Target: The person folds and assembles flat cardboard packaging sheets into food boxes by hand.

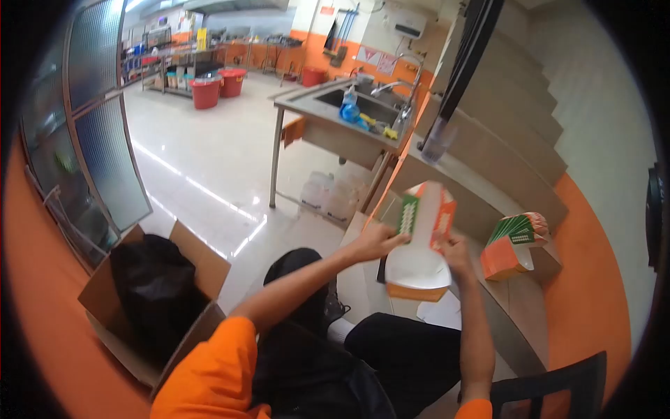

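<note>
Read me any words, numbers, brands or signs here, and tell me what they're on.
No text is legible.
Held carton: pale print on green, blurred.
Stacked cartons: pale print on green, too small.
Wall signs: too small and blurred.
Yellow panel: too small to tell any lettering.

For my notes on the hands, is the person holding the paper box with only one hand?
No, the left hand and the right hand both grip the paper box, one at each side.

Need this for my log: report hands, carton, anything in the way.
Left hand and right hand gripping carton, one each side. Carton white inside, green and orange outside. Nothing visibly blocking; carton stack off to the right.
</note>
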The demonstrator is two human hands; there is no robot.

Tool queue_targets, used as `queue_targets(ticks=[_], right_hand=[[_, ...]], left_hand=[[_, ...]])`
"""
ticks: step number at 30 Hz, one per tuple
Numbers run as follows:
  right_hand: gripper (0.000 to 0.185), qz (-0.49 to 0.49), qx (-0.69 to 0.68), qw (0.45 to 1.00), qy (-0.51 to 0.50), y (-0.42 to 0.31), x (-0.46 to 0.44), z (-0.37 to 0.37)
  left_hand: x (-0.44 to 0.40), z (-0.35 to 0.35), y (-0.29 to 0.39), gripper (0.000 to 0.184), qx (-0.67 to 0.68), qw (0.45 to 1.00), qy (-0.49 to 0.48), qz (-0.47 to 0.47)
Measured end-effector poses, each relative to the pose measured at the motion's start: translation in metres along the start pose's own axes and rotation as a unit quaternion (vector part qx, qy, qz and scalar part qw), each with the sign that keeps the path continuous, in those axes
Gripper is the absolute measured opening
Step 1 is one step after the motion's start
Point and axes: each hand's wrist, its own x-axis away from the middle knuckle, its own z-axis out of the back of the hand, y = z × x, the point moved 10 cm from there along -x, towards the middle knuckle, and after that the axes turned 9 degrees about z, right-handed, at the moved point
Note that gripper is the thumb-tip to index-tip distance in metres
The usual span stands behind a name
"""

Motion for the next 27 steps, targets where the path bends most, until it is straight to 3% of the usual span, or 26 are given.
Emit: queue_targets(ticks=[1,4,7,9,12,16,18,20,22,24,27], right_hand=[[0.036,0.009,-0.015,1.0,0.007,-0.009,0.005,0.005],[0.034,0.05,-0.071,0.995,0.049,-0.014,0.004,0.024],[0.032,0.054,-0.029,0.994,0.095,0.054,0.008,0.066],[0.031,0.074,-0.011,0.987,0.14,0.061,0.017,0.064],[0.028,0.029,-0.051,0.996,0.062,0.103,0.017,0.048],[0.025,-0.023,-0.055,0.998,-0.027,0.112,0.024,0.015],[0.024,0.0,-0.011,0.998,-0.065,0.1,0.016,0.014],[0.026,-0.001,-0.073,0.997,-0.01,0.11,0.012,0.035],[0.035,0.039,-0.096,0.992,0.068,0.093,0.005,0.054],[0.037,0.015,-0.04,0.996,0.075,0.095,0.01,0.065],[0.04,0.015,0.015,0.996,0.082,0.093,0.019,0.075]], left_hand=[[-0.003,-0.007,0.01,0.043,-0.049,0.998,-0.041,0.008],[-0.015,-0.007,0.058,0.05,-0.022,0.997,-0.059,-0.044],[-0.04,-0.03,0.05,0.048,-0.118,0.977,-0.006,-0.179],[-0.052,-0.051,0.034,0.046,-0.156,0.974,-0.069,-0.148],[-0.064,-0.073,-0.005,0.042,-0.188,0.959,-0.212,-0.023],[-0.079,-0.081,-0.042,0.038,0.089,0.967,-0.208,0.117],[-0.077,-0.087,-0.045,0.038,0.105,0.97,-0.194,0.102],[-0.071,-0.094,-0.038,0.041,0.12,0.97,-0.18,0.111],[-0.062,-0.122,-0.039,0.046,0.016,0.949,-0.293,0.11],[-0.053,-0.139,-0.033,0.054,-0.05,0.924,-0.364,0.104],[-0.049,-0.146,-0.022,0.057,0.058,0.924,-0.368,0.089]])
